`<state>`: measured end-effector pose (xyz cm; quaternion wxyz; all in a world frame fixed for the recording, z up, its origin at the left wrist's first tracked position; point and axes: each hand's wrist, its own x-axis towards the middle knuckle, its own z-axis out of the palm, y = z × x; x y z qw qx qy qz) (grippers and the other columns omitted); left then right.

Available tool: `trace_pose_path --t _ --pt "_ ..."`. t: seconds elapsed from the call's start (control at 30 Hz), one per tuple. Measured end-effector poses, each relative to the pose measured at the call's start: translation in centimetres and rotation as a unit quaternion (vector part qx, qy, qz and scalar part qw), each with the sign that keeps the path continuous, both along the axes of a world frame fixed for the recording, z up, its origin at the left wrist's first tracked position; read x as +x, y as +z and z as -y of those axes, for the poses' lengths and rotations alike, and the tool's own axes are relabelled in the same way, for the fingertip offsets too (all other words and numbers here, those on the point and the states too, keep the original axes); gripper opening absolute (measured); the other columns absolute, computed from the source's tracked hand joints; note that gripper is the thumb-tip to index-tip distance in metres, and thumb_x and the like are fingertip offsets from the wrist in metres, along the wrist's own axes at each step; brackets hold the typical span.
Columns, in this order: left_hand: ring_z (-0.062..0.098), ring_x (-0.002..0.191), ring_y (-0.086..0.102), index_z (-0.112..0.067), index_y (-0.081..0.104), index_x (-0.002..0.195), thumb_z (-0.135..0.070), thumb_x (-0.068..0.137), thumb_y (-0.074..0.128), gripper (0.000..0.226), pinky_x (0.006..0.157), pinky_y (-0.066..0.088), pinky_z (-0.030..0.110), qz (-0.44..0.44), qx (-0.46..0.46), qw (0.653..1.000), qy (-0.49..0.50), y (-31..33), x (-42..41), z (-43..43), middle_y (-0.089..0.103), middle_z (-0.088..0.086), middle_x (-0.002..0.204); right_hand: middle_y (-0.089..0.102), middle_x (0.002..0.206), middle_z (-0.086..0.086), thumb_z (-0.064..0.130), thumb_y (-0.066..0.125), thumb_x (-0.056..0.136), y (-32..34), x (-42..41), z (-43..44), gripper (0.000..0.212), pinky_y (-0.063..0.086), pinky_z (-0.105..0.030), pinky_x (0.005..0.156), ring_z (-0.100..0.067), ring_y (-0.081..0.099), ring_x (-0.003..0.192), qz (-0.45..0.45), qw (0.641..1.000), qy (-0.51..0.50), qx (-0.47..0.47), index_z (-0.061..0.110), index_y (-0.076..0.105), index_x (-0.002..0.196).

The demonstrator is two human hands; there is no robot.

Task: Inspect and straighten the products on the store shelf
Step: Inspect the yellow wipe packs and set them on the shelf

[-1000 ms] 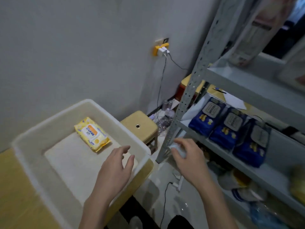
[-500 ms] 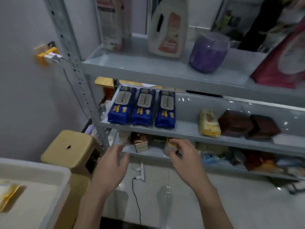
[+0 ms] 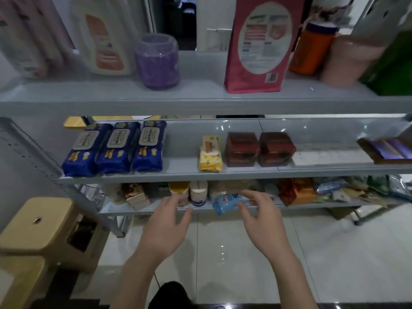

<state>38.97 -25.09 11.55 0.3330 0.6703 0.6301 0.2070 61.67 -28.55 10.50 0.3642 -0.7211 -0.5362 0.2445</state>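
A grey metal shelf unit (image 3: 200, 173) fills the view. Its middle shelf holds three blue wipe packs (image 3: 113, 149), a yellow pack (image 3: 210, 153) and two dark red boxes (image 3: 259, 149). On the lowest shelf a light blue packet (image 3: 227, 202) sticks out over the front edge, beside a small white jar (image 3: 198, 194) and a yellow-lidded jar (image 3: 178, 190). My left hand (image 3: 166, 228) hovers in front of the jars, fingers loosely curled and holding nothing. My right hand (image 3: 260, 216) reaches toward the blue packet with its fingers spread; whether it touches the packet is unclear.
The top shelf carries a detergent bottle (image 3: 107, 36), a purple jar (image 3: 157, 61), a tall pink bag (image 3: 259, 44) and an orange bottle (image 3: 312, 49). A tan plastic stool (image 3: 38, 226) stands at the left. More bags and boxes (image 3: 298, 190) crowd the lowest shelf's right side.
The view has swung right from the white bin and stool to face the shelves. Both hands have moved right along the lowest shelf, from its left end toward the jars and blue packet.
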Motion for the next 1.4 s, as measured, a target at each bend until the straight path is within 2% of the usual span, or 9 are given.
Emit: trace_pose_path --t 0.1,0.27,0.5,0.63,0.87,0.97,1.13,1.23,1.4 --pt "0.007 0.125 0.049 -0.037 0.047 0.144 -0.042 0.103 0.053 0.042 0.106 0.046 0.037 -0.008 -0.005 1.000 0.003 0.1 1.6 0.1 0.049 -0.012 0.144 0.059 0.121 0.013 0.026 0.066 0.100 -0.4 1.7 0.2 0.026 0.047 -0.028 0.097 -0.008 0.057 0.112 -0.011 1.000 -0.007 -0.003 0.029 0.065 0.125" --pt "-0.009 0.089 0.052 -0.036 0.048 0.143 -0.041 0.102 0.054 0.042 0.091 0.046 0.028 -0.012 -0.002 1.000 0.007 -0.1 2.9 -0.5 0.050 -0.015 0.136 0.057 0.122 0.013 0.025 0.065 0.100 -0.9 3.0 -0.4 0.027 0.045 -0.026 0.096 -0.008 0.056 0.113 -0.017 1.000 0.007 -0.009 0.028 0.063 0.126" --pt "-0.009 0.098 0.050 -0.031 0.052 0.139 -0.035 0.102 0.057 0.038 0.088 0.042 0.019 0.004 0.023 1.000 0.002 -1.3 3.6 -3.3 0.048 -0.023 0.120 0.051 0.131 0.009 0.024 0.065 0.099 -1.1 3.8 -3.6 0.042 0.048 -0.031 0.100 -0.009 0.055 0.117 -0.018 1.000 -0.019 -0.002 0.025 0.055 0.140" --pt "-0.021 0.103 0.045 -0.032 0.053 0.133 -0.031 0.101 0.059 0.032 0.080 0.041 0.006 0.032 0.035 0.999 -0.004 -1.8 2.8 -5.3 0.043 -0.037 0.110 0.052 0.133 0.005 0.023 0.065 0.099 -1.2 2.6 -6.2 0.040 0.049 -0.036 0.103 -0.013 0.054 0.120 -0.008 1.000 -0.018 -0.007 0.024 0.056 0.139" --pt "0.006 0.120 0.049 -0.033 0.050 0.140 -0.038 0.102 0.055 0.038 0.103 0.046 0.033 0.033 -0.021 0.999 0.022 -3.3 0.2 -9.7 0.044 -0.020 0.126 0.053 0.129 0.006 0.024 0.065 0.100 -2.4 -0.2 -10.2 0.039 0.047 -0.030 0.098 -0.013 0.055 0.117 0.010 1.000 -0.001 -0.023 0.024 0.058 0.138" --pt "0.006 0.122 0.048 -0.033 0.047 0.144 -0.038 0.103 0.054 0.042 0.105 0.045 0.033 0.018 -0.029 0.999 0.017 -4.0 -0.3 -11.5 0.043 -0.020 0.130 0.053 0.129 0.008 0.023 0.065 0.099 -3.1 -0.7 -11.3 0.040 0.049 -0.032 0.100 -0.012 0.056 0.117 0.002 0.999 -0.008 -0.034 0.025 0.058 0.138" --pt "0.007 0.115 0.051 -0.028 0.052 0.140 -0.033 0.103 0.055 0.038 0.093 0.041 0.025 0.018 -0.018 1.000 0.003 -5.2 0.2 -14.3 0.048 -0.016 0.125 0.052 0.126 0.007 0.022 0.065 0.099 -4.6 -0.2 -13.4 0.037 0.042 -0.025 0.094 -0.013 0.055 0.112 0.018 0.998 -0.012 -0.057 0.022 0.060 0.136" --pt "0.011 0.123 0.052 -0.024 0.052 0.142 -0.032 0.103 0.055 0.040 0.100 0.043 0.027 0.024 -0.028 0.999 0.008 -6.0 1.2 -16.1 0.055 -0.007 0.132 0.054 0.127 0.005 0.019 0.066 0.099 -5.8 0.4 -15.3 0.039 0.048 -0.032 0.096 -0.016 0.057 0.116 0.002 0.998 -0.012 -0.062 0.020 0.060 0.137" --pt "0.011 0.116 0.058 -0.020 0.053 0.143 -0.028 0.104 0.055 0.040 0.097 0.047 0.026 0.101 -0.066 0.992 0.047 -7.8 4.1 -20.3 0.055 -0.001 0.142 0.055 0.129 0.005 0.020 0.066 0.099 -8.4 0.5 -20.2 0.038 0.045 -0.028 0.097 -0.016 0.056 0.119 -0.067 0.995 -0.032 -0.069 0.019 0.060 0.137"
